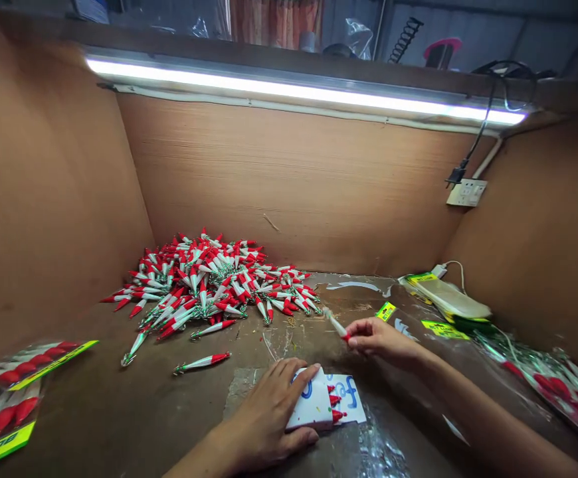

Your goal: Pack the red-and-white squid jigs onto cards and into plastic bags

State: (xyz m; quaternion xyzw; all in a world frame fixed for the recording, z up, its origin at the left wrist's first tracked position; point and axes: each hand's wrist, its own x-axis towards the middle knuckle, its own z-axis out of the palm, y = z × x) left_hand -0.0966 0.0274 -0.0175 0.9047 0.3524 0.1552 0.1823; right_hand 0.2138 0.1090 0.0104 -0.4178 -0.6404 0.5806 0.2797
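Note:
My right hand [376, 340] pinches a red-and-white squid jig [337, 325] by its red end, with the hooked end pointing to the back left. Below and left of it, my left hand [280, 406] is wrapped over a white block-shaped holder [313, 401] with blue writing. Several red jig tips [337, 401] stick out of the holder's right side, above a white flap [353, 397]. A large pile of squid jigs [209, 279] lies beyond my left hand. One loose jig [202, 363] rests in front of the pile.
Packed jigs with yellow-green labels lie at the left [2, 421] and right [553, 378]. Clear bags [448, 295] are stacked at the back right, near a loose yellow label [385, 311]. Board walls enclose the bench beneath a tube light [309, 86]. A black plug [456, 175] hangs by a socket [467, 192].

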